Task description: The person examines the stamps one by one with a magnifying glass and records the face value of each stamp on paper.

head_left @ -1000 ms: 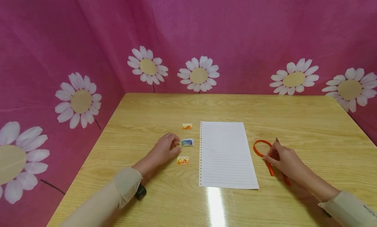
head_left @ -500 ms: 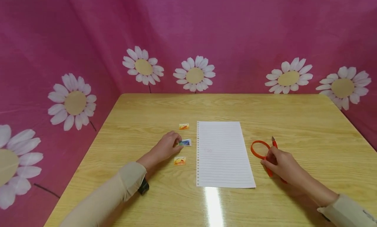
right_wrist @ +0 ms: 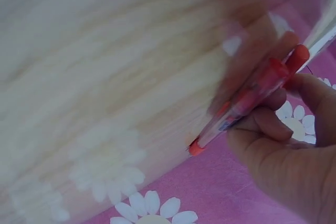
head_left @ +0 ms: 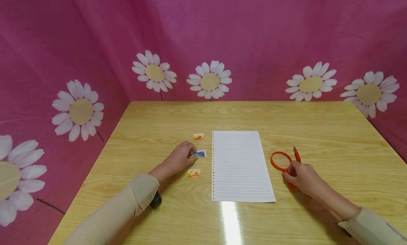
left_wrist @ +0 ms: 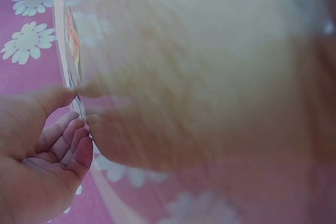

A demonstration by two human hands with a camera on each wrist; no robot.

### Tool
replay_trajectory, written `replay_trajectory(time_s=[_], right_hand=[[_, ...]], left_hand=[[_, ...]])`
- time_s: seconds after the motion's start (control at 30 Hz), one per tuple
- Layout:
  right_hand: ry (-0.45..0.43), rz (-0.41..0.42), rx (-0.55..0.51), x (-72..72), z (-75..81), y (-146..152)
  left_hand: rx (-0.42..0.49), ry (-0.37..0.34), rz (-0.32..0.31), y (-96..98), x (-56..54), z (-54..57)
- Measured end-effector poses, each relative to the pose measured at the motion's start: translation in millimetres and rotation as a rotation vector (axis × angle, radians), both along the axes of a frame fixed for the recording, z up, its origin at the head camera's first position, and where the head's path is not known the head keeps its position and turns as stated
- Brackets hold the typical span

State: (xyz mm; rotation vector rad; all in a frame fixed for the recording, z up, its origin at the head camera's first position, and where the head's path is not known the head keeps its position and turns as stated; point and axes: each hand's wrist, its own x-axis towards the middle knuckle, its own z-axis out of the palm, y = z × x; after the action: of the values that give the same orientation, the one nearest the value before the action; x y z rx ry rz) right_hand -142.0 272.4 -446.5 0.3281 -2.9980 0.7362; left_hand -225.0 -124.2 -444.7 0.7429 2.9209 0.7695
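Observation:
Three small picture stamps lie in a column: a yellow one (head_left: 198, 136), a blue-green one (head_left: 200, 153) and another yellow one (head_left: 194, 173). My left hand (head_left: 178, 157) pinches the left end of the blue-green stamp between thumb and fingertips, which hide that end. On the right, a red-rimmed magnifying glass (head_left: 271, 161) lies on the table. The thumb and forefinger of my right hand (head_left: 306, 178) pinch its handle (head_left: 291, 186) just below the ring. A red pen (head_left: 297, 155) sticks out beyond this hand, its lower part hidden.
A lined sheet of paper (head_left: 241, 178) with punched holes and a faint red "20" lies between the hands. The wooden table (head_left: 165, 216) carries a bright light reflection near its front. A pink flowered cloth (head_left: 254, 33) hangs behind and at both sides.
My left fingers have moved right onto the blue-green stamp's edge. My right hand has shifted down a little, showing more of the pen. The whole view has swung slightly.

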Motion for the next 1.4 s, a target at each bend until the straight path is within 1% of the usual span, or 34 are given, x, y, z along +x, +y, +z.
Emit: replay_trajectory(time_s=[0.17,0.33,0.47,0.7,0.83,0.97,1.13,1.27,1.4], right_hand=[[-0.038,-0.042,-0.008,0.3,3.2,-1],[-0.024,-0.085,-0.023,-0.7,5.6,1],[-0.006,-0.075,-0.033,-1.2,5.1,6],[0.038,-0.031,-0.019,0.4,4.7,14],[0.113,-0.012,-0.022,1.6,6.7,16],[0.207,0.016,-0.027,1.3,7.0,17],[0.310,0.058,-0.062,-0.9,6.0,17],[0.358,0.088,-0.087,-1.8,5.7,17],[0.373,0.124,-0.103,-2.6,5.1,17]], left_hand=[[0.002,-0.004,0.000,0.2,0.7,-1.4],[0.006,-0.024,0.017,0.9,2.1,-0.5],[0.004,-0.022,0.020,1.0,2.1,-1.4],[0.007,-0.012,0.020,0.5,1.4,-2.1],[0.007,-0.018,0.024,0.1,0.9,-0.9],[0.007,-0.019,0.022,-0.7,0.8,0.2],[0.014,-0.008,0.011,-1.1,0.8,0.8],[0.025,0.004,-0.003,-1.3,1.0,0.7],[0.022,0.001,-0.003,-1.1,0.8,0.7]])
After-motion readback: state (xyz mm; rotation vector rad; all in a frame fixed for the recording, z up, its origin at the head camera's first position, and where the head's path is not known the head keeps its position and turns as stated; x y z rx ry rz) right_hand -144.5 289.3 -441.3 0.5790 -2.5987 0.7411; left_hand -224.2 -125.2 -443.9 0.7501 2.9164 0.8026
